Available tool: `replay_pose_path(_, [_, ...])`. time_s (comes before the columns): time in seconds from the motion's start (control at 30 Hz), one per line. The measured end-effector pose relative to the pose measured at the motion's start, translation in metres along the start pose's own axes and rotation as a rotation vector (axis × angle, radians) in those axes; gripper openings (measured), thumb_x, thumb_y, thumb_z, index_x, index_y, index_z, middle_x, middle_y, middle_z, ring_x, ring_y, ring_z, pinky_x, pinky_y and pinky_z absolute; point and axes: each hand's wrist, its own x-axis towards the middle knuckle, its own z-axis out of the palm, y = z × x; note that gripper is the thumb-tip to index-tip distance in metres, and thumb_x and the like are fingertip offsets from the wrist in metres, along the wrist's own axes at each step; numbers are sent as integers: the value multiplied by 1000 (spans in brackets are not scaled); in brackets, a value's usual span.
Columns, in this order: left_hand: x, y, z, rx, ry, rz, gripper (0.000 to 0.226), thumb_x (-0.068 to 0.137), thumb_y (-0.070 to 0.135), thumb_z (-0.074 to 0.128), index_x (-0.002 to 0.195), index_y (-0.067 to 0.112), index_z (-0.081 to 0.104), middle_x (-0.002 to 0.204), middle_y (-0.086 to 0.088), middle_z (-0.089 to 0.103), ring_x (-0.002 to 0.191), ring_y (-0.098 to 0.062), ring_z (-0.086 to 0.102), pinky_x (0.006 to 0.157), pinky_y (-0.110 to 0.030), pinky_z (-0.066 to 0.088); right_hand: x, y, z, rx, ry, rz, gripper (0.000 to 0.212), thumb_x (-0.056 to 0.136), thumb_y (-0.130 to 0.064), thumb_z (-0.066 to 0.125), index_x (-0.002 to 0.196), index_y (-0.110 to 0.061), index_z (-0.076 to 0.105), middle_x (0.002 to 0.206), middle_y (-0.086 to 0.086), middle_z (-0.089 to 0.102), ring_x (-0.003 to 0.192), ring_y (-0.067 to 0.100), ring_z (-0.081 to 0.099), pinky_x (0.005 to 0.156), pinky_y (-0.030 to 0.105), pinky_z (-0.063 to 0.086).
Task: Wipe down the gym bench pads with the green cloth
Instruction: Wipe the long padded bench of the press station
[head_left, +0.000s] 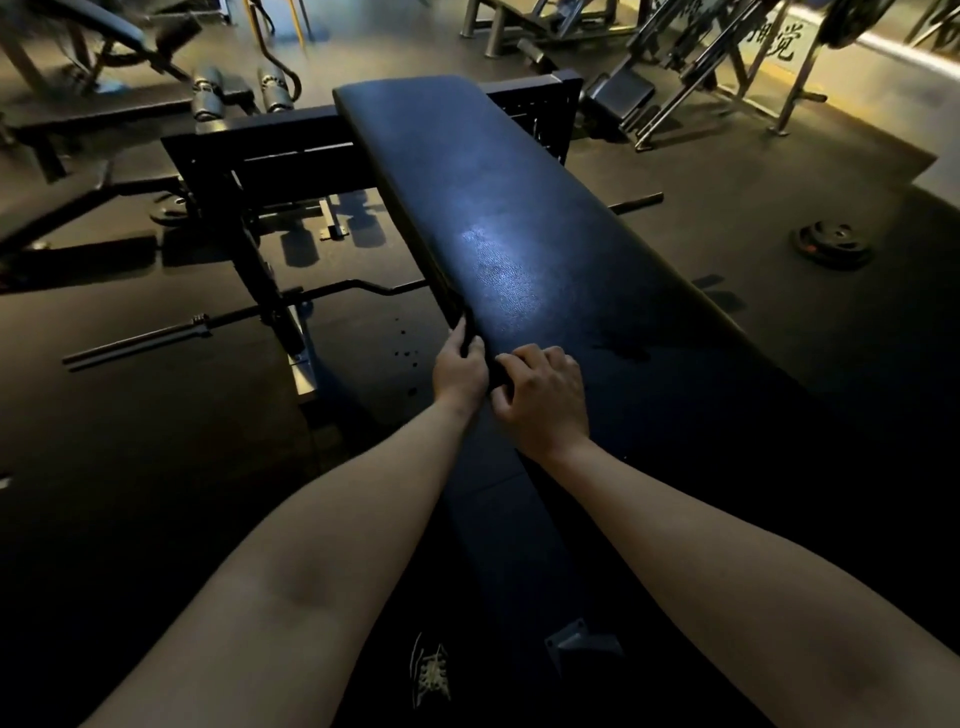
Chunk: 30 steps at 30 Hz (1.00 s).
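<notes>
Left grip (460, 364) curls round the cloth (492, 371), a dark strip in this dim light, right at the bench pad's (498, 208) left edge. Right grip (543, 397) sits just beside it, knuckles up on the pad, fingers curled at the cloth; pinching it or not, can't tell. A barbell (156, 338) lies on the floor off the left edge, a weight plate (834, 244) well off the right.

The left hand (460, 371) curls its fingers (470, 349) round a dark cloth (491, 369) at the black pad's (519, 208) left edge. The right hand (543, 400) is just beside them, knuckles bent on the pad top — its hold unclear. A barbell (156, 338) lies on the floor left of the fingers.
</notes>
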Motion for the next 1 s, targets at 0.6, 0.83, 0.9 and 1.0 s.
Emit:
replay_pose_path(0.6, [-119,-8,16,-64,43,-34,39,97,0,54,134,10,64,135,-6,63,129,-14,55,109,-18,36,-41,14,-25,111,-90,-13,25,88,-19,48,104,-20,67,110,-1,69,114,20,59,117,46,17])
replay_pose_path(0.83, [-153,-13,7,-168,17,-50,31,82,30,58,107,41,74,116,-4,73,112,-26,67,103,-53,50,-66,26,-42,292,-57,-70,26,90,-26,54,112,-18,66,117,7,68,124,23,53,116,43,25])
replay_pose_path(0.9, [-152,2,4,-241,64,-22,31,94,19,56,121,21,68,120,-11,70,115,-30,64,106,-52,47,-65,23,-46,487,-97,-124,38,92,-22,55,129,-18,59,120,9,65,118,24,56,105,41,41])
replay_pose_path(1.0, [-143,26,2,-383,62,-55,31,104,9,45,131,6,58,124,-21,65,118,-35,61,107,-48,47,-55,15,-52,772,-216,-168,56,89,-13,56,144,-22,46,129,8,56,119,18,57,101,30,46])
